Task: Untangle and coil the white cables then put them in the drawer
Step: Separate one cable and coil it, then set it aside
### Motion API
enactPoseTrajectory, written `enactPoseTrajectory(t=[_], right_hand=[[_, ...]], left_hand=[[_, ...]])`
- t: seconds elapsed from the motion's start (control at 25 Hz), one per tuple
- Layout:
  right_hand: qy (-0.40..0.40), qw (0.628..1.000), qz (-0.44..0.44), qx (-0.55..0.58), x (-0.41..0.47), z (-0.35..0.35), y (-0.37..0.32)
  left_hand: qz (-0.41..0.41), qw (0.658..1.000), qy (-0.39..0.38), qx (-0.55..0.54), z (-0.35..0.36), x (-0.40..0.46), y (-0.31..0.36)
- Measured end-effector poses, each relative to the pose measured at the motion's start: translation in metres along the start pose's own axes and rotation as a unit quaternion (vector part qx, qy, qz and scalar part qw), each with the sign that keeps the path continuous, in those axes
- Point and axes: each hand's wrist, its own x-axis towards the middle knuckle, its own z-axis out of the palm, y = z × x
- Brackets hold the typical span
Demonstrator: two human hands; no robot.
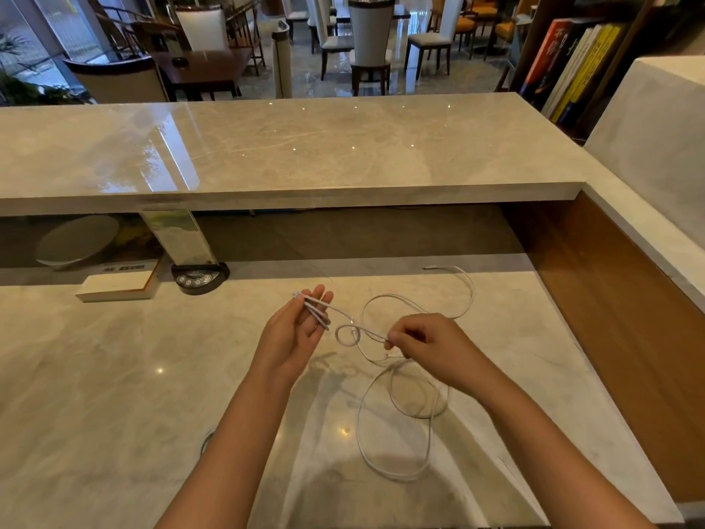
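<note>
Both hands hover above the marble desk [114, 376]. The left hand [292, 330], fingers extended and pointing toward 1 o'clock, grips a folded bundle of white cable [396, 444] between thumb and fingers. The right hand [427, 347] pinches the same cable just at 3 o'clock of a small loop. Loose coils lie on the desk at 6 o'clock of the right hand, 1 strand trailing toward 1 o'clock.
</note>
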Motion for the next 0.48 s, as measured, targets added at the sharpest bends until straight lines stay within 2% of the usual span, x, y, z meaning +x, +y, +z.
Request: enactPoseTrajectory(t=[0.12,0.2,0.28,0.36,0.44,0.48], right_hand=[[-0.047,0.997,-0.015,-0.052,-0.015,-0.024,0.004],[-0.059,0.979,-0.012,-0.192,-0.022,-0.035,0.010],[0.004,0.938,-0.008,-0.346,-0.021,-0.037,0.017],[0.110,0.899,-0.032,-0.423,-0.014,-0.030,0.031],[0.194,0.900,-0.027,-0.389,-0.008,-0.024,0.051],[0.206,0.925,-0.012,-0.321,-0.005,-0.026,0.059]], left_hand=[[-0.027,0.993,0.032,-0.108,-0.015,0.012,0.014],[-0.021,0.992,0.035,-0.120,-0.018,0.018,0.024],[-0.015,0.992,0.004,-0.125,-0.018,0.019,0.027],[-0.020,0.987,-0.046,-0.154,-0.016,0.019,0.025],[-0.032,0.981,-0.076,-0.175,-0.015,0.020,0.021],[-0.039,0.980,-0.079,-0.178,-0.016,0.020,0.020]])
